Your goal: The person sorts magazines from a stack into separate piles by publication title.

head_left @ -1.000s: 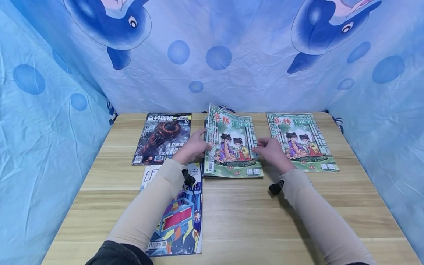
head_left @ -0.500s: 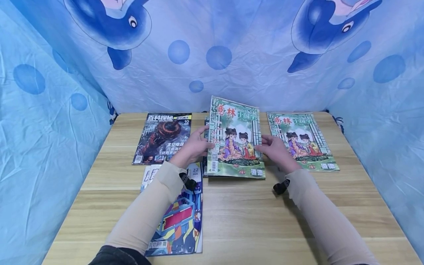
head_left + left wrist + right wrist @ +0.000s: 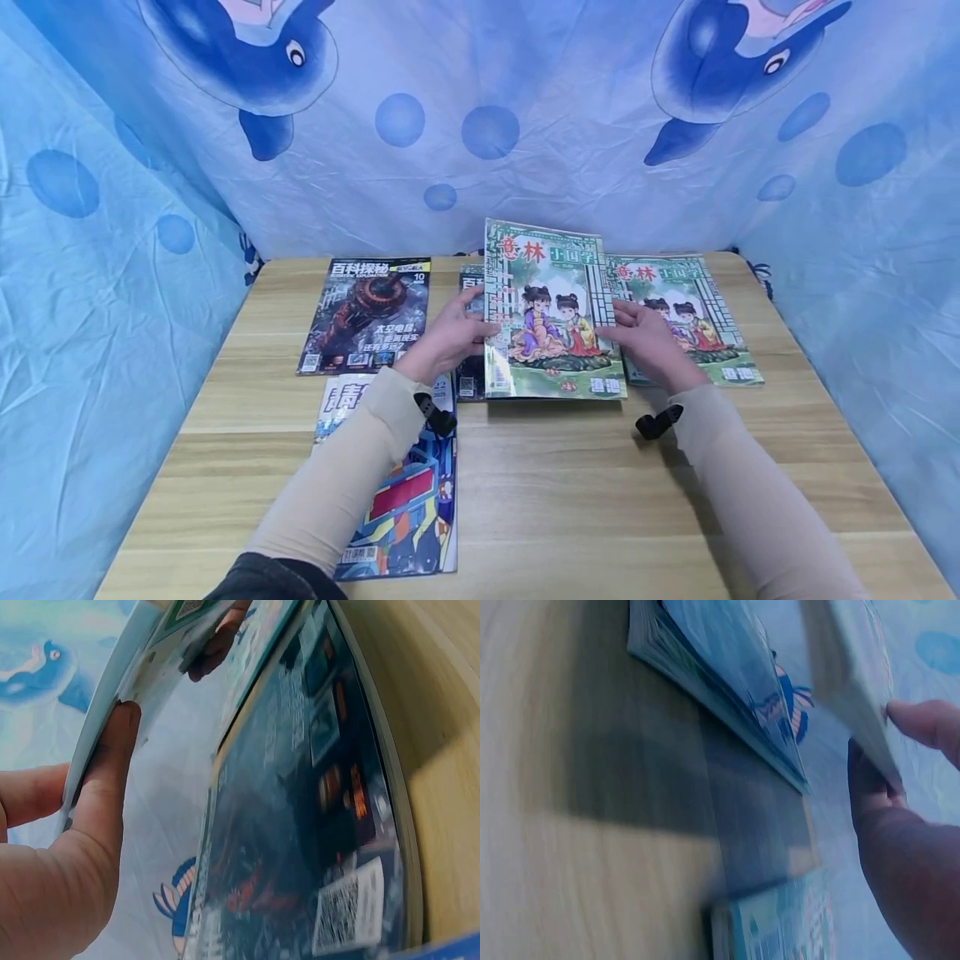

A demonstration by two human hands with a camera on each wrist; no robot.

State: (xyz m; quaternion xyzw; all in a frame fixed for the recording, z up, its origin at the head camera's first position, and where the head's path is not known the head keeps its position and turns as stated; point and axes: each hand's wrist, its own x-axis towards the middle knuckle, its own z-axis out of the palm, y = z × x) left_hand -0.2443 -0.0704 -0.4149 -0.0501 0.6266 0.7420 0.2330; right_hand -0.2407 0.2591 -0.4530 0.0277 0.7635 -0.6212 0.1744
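A green-covered magazine (image 3: 558, 317) with two cartoon figures is held raised above the table, its cover facing up. My left hand (image 3: 450, 333) pinches its left edge between thumb and fingers, as the left wrist view also shows. On the opposite edge, my right hand (image 3: 654, 340) has the same kind of grip, with the thumb on the cover side. Below lies a dark magazine (image 3: 292, 802), mostly hidden in the head view. A matching green magazine (image 3: 705, 333) lies flat at the right, its left part covered by the held one and my right hand.
At the back left lies another dark magazine (image 3: 363, 312). In front of it is a colourful magazine (image 3: 408, 500), partly under my left forearm. The wooden table (image 3: 570, 500) ends at a blue curtain (image 3: 360, 192) with printed dolphins.
Both hands have lifted the green magazine from the middle and carried it to the right. More of the dark magazine beneath now shows, while the held one overlaps the right-hand green magazine.
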